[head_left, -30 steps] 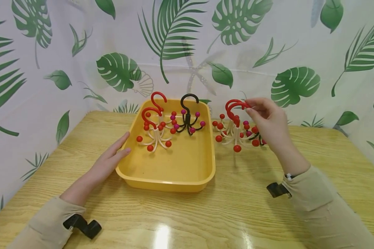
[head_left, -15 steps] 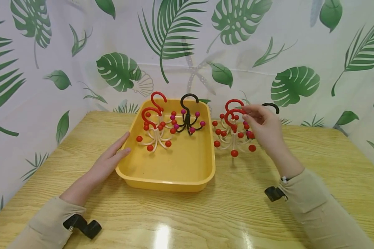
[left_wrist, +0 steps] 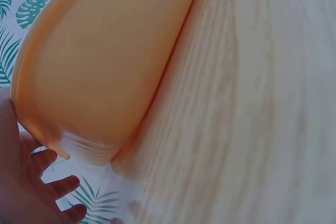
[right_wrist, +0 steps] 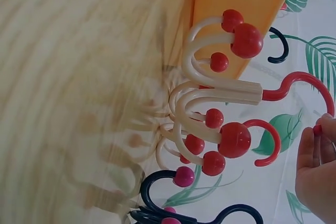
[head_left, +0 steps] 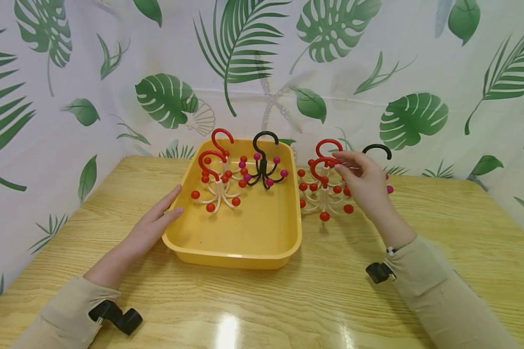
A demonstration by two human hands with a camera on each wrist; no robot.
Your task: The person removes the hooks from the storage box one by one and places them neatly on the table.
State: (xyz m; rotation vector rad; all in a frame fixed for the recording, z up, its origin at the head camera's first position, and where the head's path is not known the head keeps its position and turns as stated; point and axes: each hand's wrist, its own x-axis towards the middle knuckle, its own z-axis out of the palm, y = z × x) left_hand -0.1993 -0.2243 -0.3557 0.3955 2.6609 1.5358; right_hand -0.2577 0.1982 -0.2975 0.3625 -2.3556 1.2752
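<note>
My right hand (head_left: 367, 184) pinches the curved top of a rotating hook hanger (head_left: 324, 196) with a red hook, cream arms and red ball tips. In the right wrist view this hanger (right_wrist: 247, 93) stands upright close over the table, and its hook end meets the fingertips. My left hand (head_left: 153, 223) rests with extended fingers against the left rim of a yellow tray (head_left: 231, 261). Inside the tray stand two red-hooked cream hangers (head_left: 220, 191) and a black one (head_left: 263, 167) with magenta balls. The left wrist view shows the left hand (left_wrist: 31, 182) at the tray's outer wall.
Behind the held hanger stand another red-hooked hanger (head_left: 329, 144) and a black-hooked hanger (head_left: 377, 148), partly hidden by the right hand. All of this is on a wood-grain table (head_left: 262, 305). A leaf-print cloth (head_left: 345, 77) hangs at the back.
The right hand has brought the red-hooked hanger down and slightly left, toward the tray's right side. The black hook behind the hand has come into view. The left hand and tray stay put.
</note>
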